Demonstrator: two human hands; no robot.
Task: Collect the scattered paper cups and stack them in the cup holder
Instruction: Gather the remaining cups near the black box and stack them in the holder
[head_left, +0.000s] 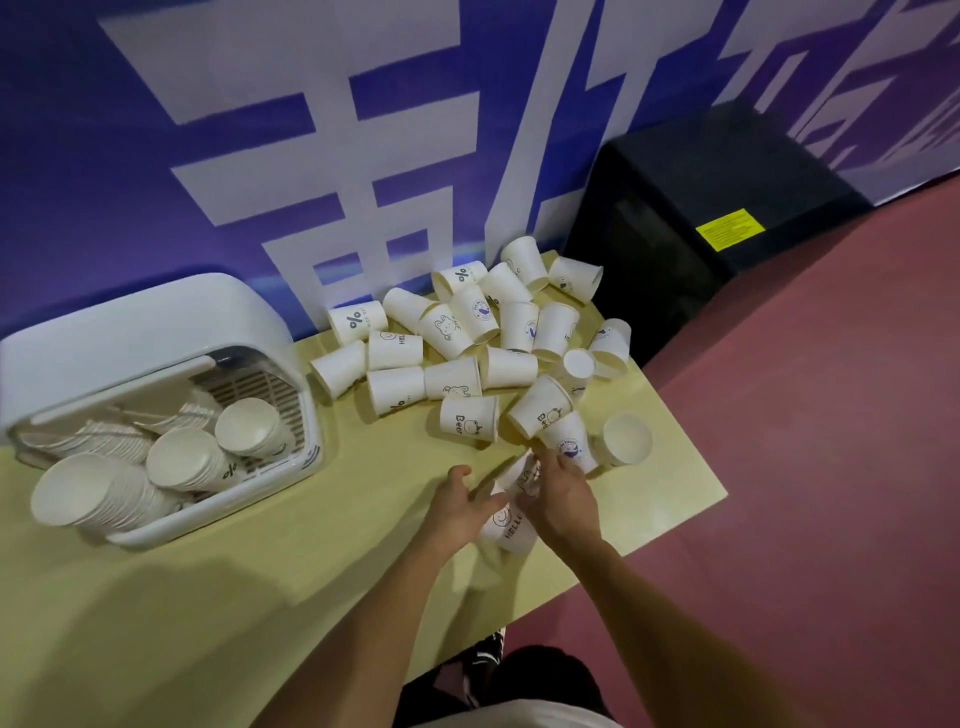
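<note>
White paper, printed with small cartoons: the scattered cups (483, 343) sprawl on their sides at the far right of the desk (260, 597). We hold a few nested cups (511, 526) just short of that heap, probably so each new one slides in quickly. Our right grip (563, 499) curls round them, while our left grip (460, 501) lies against them, fingers spread, and we cannot tell whether it clasps. The cup holder (156, 322), well to the left, already carries leaning stacks (187, 462).
</note>
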